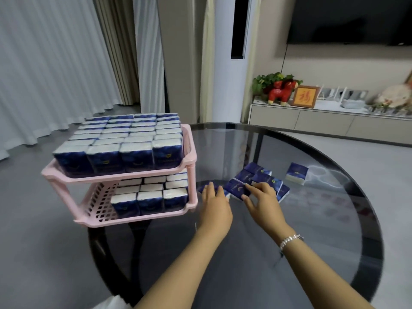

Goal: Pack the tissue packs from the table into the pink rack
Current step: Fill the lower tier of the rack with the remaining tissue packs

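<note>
The person's left hand (214,198) lies palm down on the glass table (323,219), its fingers straight and close together, their tips resting on a dark blue tissue pack (204,188) that shows only as a sliver past the fingertips. Whether the thumb hooks under that pack cannot be told.

Just to the right of this hand, the right hand (260,197) reaches into a loose cluster of tissue packs (256,179) lying flat on the glass. Its fingers are spread and lightly bent over the nearest packs, touching their tops — no clear pinch shows. A silver bracelet (291,240) sits on that wrist.

Farther out beyond the right hand, and off to its right, one more pack (297,175) stands apart from the cluster, tilted, with its white side showing.

To the left of the left hand, close to its knuckles, stands the pink rack (189,157) with two shelves. The upper shelf is filled edge to edge with upright packs (124,139) in tidy rows. The lower shelf holds upright packs (153,195) only on the side nearer the hands — its far-left part shows bare pink lattice.

Beyond the table, against the wall, a low cabinet (323,121) carries a red animal figure (282,91) and a small framed picture (304,97).
</note>
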A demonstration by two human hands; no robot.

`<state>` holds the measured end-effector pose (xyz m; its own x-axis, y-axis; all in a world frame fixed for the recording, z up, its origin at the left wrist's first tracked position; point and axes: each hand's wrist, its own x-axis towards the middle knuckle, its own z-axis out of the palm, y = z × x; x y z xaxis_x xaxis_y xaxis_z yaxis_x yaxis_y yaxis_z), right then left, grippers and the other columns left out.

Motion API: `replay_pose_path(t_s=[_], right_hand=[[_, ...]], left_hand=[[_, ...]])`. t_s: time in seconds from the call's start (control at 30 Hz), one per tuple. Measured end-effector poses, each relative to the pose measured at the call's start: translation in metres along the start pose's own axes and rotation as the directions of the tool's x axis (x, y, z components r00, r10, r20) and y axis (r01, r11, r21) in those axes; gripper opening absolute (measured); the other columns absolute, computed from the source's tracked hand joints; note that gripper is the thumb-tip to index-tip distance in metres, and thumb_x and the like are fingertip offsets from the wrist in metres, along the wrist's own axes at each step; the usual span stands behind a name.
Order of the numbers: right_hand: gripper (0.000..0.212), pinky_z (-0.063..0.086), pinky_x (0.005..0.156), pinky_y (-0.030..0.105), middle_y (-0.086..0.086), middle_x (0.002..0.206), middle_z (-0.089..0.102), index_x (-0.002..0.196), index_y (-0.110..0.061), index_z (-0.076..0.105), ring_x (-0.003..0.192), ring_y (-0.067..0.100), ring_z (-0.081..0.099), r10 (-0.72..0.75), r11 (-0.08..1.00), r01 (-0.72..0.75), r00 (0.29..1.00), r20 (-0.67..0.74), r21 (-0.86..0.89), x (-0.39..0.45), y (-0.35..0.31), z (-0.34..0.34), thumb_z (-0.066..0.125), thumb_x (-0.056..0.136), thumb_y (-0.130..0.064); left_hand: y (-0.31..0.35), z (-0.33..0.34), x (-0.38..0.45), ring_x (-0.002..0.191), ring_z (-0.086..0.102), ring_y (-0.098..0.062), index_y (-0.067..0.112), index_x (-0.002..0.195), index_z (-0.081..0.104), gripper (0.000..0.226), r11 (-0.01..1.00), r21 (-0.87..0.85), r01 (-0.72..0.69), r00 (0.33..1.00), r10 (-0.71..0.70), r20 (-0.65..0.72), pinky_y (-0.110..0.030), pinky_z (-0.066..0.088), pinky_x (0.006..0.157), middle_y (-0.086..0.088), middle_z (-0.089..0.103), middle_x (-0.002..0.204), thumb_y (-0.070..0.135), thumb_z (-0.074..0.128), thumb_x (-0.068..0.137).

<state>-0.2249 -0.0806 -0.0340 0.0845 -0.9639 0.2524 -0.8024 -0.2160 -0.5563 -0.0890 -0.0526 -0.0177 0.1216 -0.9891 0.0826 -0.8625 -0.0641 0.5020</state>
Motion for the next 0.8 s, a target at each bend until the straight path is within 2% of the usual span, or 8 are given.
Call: replay_pose_path(t_s=[0.17,0.23,0.33,0.43,0.53,0.63,0.73,0.8], right_hand=[[0.038,0.029,0.102,0.024,0.004,0.128,0.052,0.121,-0.011,0.062,0.125,0.022,0.04,-0.025,0.998,0.029,0.997,-0.069,0.053,0.001,0.01,0.005,0.062,0.088,-0.03],[0.037,0.03,0.103,0.026,0.003,0.127,0.053,0.117,-0.012,0.064,0.124,0.021,0.041,-0.025,0.997,0.03,0.997,-0.076,0.067,0.003,0.011,0.005,0.064,0.086,-0.033],[0.037,0.029,0.1,0.024,0.001,0.123,0.056,0.112,-0.012,0.064,0.121,0.019,0.042,-0.026,0.995,0.032,0.997,-0.067,0.091,0.006,0.012,0.005,0.068,0.082,-0.034],[0.035,0.027,0.1,0.022,-0.001,0.121,0.058,0.111,-0.013,0.065,0.121,0.018,0.044,-0.037,0.993,0.042,0.998,-0.044,0.112,0.006,0.014,0.002,0.07,0.081,-0.031],[0.032,0.036,0.096,0.027,-0.004,0.117,0.058,0.11,-0.017,0.064,0.11,0.016,0.048,-0.023,0.993,0.024,1.0,-0.011,0.115,0.001,0.011,0.0,0.069,0.082,-0.032],[0.028,0.042,0.087,0.03,-0.004,0.106,0.06,0.103,-0.019,0.063,0.102,0.018,0.052,0.036,0.987,-0.039,0.999,0.022,0.159,-0.001,0.006,-0.001,0.068,0.082,-0.036],[0.037,0.044,0.091,0.038,-0.003,0.108,0.061,0.104,-0.019,0.058,0.106,0.02,0.05,0.13,0.973,-0.143,0.988,0.08,0.179,0.002,-0.001,-0.004,0.072,0.077,-0.04],[0.049,0.043,0.098,0.041,0.0,0.117,0.06,0.116,-0.017,0.055,0.113,0.022,0.05,0.182,0.953,-0.205,0.976,0.122,0.222,0.004,-0.006,-0.004,0.075,0.075,-0.035]], left_hand=[[0.009,0.0,0.024,0.146,0.004,-0.034,0.011,0.135,0.036,0.036,0.994,0.054,0.097,0.994,-0.099,0.048,-0.043,0.02,0.114,-0.022,0.004,0.157,0.023,0.035,0.101],[0.009,-0.002,0.027,0.144,0.01,-0.035,0.012,0.13,0.038,0.031,0.993,0.034,0.11,0.99,-0.112,0.081,-0.044,0.025,0.111,-0.023,0.013,0.154,0.022,0.038,0.1],[0.009,-0.003,0.024,0.128,0.032,-0.03,0.013,0.118,0.046,0.022,0.995,-0.061,0.075,0.993,-0.069,0.097,-0.038,0.036,0.099,-0.015,0.038,0.135,0.023,0.045,0.098],[0.009,-0.004,0.008,0.121,0.038,-0.026,0.015,0.113,0.051,0.02,0.991,-0.126,0.036,0.993,-0.021,0.119,-0.034,0.036,0.097,-0.01,0.041,0.128,0.024,0.049,0.096],[0.005,-0.007,-0.012,0.121,0.038,-0.024,0.021,0.113,0.053,0.02,0.994,-0.112,0.014,0.991,0.001,0.132,-0.032,0.037,0.096,-0.005,0.04,0.125,0.028,0.053,0.094],[-0.002,-0.014,-0.028,0.121,0.036,-0.022,0.024,0.114,0.05,0.026,0.994,-0.101,0.043,0.992,-0.03,0.124,-0.028,0.036,0.091,-0.004,0.039,0.124,0.032,0.059,0.091],[-0.011,-0.019,-0.039,0.126,0.035,-0.022,0.022,0.122,0.043,0.045,0.987,-0.122,0.108,0.99,-0.096,0.104,-0.031,0.039,0.097,-0.005,0.039,0.131,0.037,0.065,0.086],[-0.017,-0.021,-0.043,0.128,0.036,-0.021,0.021,0.128,0.04,0.056,0.972,-0.181,0.151,0.985,-0.133,0.111,-0.031,0.04,0.098,-0.004,0.038,0.135,0.038,0.069,0.083]])
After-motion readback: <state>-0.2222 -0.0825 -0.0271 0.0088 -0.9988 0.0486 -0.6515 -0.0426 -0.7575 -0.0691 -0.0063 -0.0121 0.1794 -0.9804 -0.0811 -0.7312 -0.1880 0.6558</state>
